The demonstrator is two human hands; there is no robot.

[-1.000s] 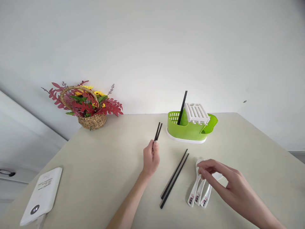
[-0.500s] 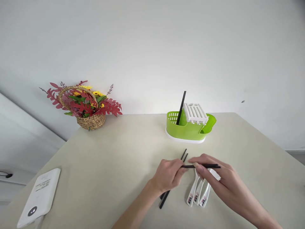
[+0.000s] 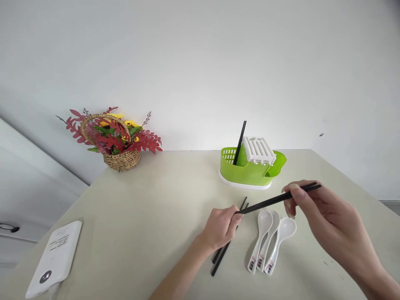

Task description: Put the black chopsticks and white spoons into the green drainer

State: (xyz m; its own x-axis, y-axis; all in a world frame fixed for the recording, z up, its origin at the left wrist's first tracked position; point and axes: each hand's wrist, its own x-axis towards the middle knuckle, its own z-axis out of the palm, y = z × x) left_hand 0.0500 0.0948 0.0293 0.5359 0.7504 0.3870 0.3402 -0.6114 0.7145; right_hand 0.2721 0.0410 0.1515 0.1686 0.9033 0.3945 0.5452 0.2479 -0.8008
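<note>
Black chopsticks (image 3: 268,202), one pair: held between left fingers (image 3: 233,227), closed round one end, and right fingers (image 3: 298,193), pinching near the other. Hazard, I judge: uneven pinch, one stick slipping onto white spoons (image 3: 273,224) below the fingers.

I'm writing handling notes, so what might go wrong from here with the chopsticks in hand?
The held chopsticks span from the left hand to the right hand; if either grip loosens, they might drop onto the white spoons, which lie just below them in the view. The left hand also covers part of the loose chopsticks on the table, so lowering it could nudge them.
</note>
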